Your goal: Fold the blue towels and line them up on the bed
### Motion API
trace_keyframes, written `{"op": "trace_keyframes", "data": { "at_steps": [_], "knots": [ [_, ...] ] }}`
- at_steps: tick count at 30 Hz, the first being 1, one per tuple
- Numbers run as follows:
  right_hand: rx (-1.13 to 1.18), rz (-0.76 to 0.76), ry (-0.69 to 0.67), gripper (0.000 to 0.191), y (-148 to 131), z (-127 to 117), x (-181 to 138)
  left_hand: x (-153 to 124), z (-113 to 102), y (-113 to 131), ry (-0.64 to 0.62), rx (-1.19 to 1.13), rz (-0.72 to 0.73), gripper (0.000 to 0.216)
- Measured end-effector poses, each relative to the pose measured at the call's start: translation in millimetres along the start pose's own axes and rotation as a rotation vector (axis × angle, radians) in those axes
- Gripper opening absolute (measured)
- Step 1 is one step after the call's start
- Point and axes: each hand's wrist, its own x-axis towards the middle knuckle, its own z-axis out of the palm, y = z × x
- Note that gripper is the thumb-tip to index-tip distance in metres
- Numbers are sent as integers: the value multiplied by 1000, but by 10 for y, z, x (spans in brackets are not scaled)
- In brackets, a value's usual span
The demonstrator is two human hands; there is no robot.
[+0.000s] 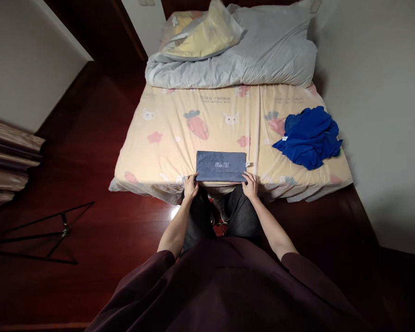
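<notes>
A folded grey-blue towel (220,166) with white lettering lies flat at the near edge of the bed (166,138). My left hand (191,186) grips the towel's near left corner with its fingers closed on the cloth. At the near right corner my right hand (251,185) pinches the towel the same way. Both arms reach forward over my dark trousers.
A crumpled bright blue garment (309,137) lies on the bed's right side. A grey duvet (235,60) and a yellow pillow (200,39) are piled at the head. A white wall runs along the right. Dark red floor, a black stand (51,233) and stacked fabric (10,157) are on the left.
</notes>
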Motion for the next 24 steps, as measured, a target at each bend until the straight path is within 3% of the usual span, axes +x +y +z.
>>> {"op": "trace_keyframes", "data": {
  "at_steps": [9, 24],
  "knots": [
    [-37, 134, 72, 28, 62, 85, -5, 9, 72, -70, 138, -55, -161, 31],
    [-56, 248, 75, 46, 140, 190, 2, 6, 89, -56, 160, -40, -151, 45]
  ]
}}
